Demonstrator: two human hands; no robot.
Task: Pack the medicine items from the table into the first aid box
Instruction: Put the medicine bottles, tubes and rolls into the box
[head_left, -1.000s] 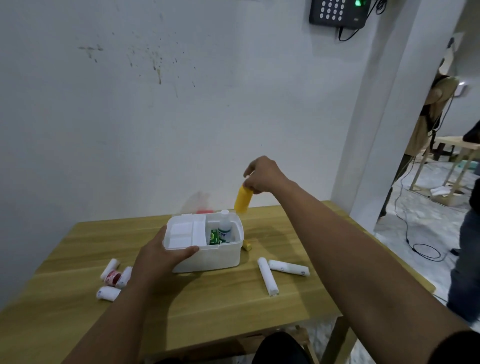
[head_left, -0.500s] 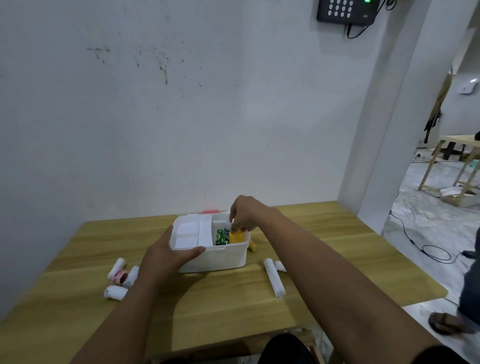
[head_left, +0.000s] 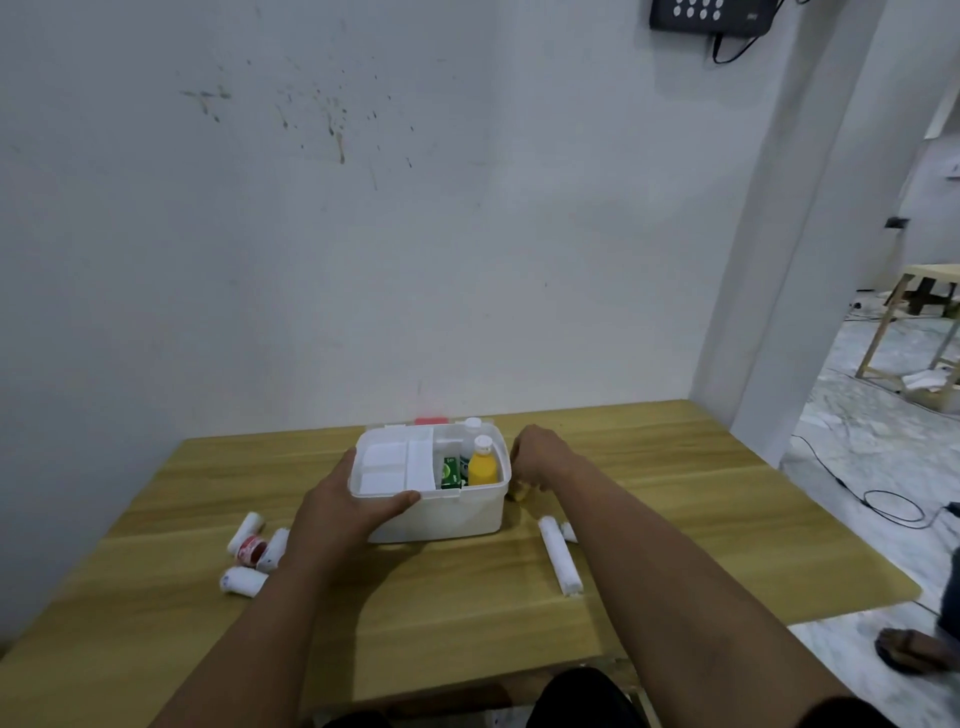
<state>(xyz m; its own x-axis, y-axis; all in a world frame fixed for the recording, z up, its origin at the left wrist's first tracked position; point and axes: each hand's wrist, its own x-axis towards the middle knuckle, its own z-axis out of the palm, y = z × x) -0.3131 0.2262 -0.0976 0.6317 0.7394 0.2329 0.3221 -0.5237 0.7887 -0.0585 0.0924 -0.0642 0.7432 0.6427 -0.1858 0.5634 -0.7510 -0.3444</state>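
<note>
Left hand (head_left: 345, 506) grips the front left corner of the white first aid box (head_left: 441, 512), with the thumb laid along the front rim. Right hand (head_left: 537, 460) is down just beside the right wall of the box, fingers curled over a small yellow thing (head_left: 517, 492) on the bench (head_left: 675, 519); I cannot tell if it really holds it. Inside the box, on the right side, a yellow bottle (head_left: 483, 465) stands upright next to a green packet (head_left: 451, 472), with a white bottle (head_left: 471, 428) behind them. A white tray (head_left: 392, 462) fills the left side. Two white rolls (head_left: 560, 561) lie on the bench right of the box. More white rolls and a small red jar (head_left: 250, 550) lie to the left.
</note>
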